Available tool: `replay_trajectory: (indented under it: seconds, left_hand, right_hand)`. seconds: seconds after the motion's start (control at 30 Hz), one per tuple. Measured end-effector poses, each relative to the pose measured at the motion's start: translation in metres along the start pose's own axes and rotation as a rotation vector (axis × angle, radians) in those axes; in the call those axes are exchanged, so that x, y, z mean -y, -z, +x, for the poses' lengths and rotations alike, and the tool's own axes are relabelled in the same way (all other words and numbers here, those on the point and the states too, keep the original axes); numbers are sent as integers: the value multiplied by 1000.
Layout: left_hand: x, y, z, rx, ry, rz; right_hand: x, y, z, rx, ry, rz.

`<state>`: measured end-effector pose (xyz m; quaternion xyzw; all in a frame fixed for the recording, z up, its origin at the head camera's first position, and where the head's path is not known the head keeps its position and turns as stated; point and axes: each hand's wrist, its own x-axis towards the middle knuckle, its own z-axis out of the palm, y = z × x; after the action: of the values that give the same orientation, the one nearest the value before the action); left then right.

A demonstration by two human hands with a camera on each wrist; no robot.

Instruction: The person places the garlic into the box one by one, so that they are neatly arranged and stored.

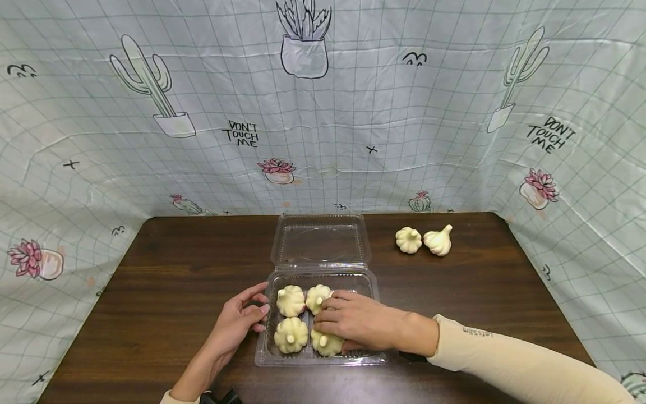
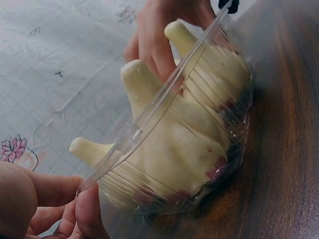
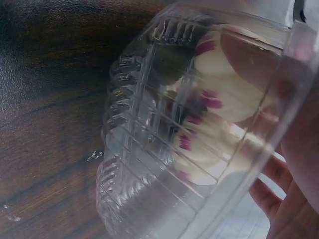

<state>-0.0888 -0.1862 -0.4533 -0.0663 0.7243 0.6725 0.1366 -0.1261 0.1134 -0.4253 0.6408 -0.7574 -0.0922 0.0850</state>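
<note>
At the box (image 1: pixel 303 363), your left hand (image 1: pixel 234 324) pinches its rim (image 2: pixel 153 109); your right hand (image 1: pixel 358 321), grip unclear, overlies seemingly light, firm bulbs (image 1: pixel 327 345), best held by stem (image 2: pixel 135 77).

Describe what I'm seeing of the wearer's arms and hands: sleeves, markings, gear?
Both the left hand and the right hand are ungloved. The right sleeve is long and cream, with small dark lettering near the cuff; only a bit of a similar left sleeve shows. A black piece of gear sits by the left wrist, and a black strip under the right.
</note>
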Motion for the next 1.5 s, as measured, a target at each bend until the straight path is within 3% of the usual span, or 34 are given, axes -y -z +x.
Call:
replay_trajectory:
  seconds: [1.07,1.5]
  left_hand:
    - [-1,-1,-1,-4,3,2]
    - [-1,-1,-1,-2,2,-8]
  right_hand:
    - [6,-3,-1,-89,-57,-8]
    - [7,3,-5,-47,-86,22]
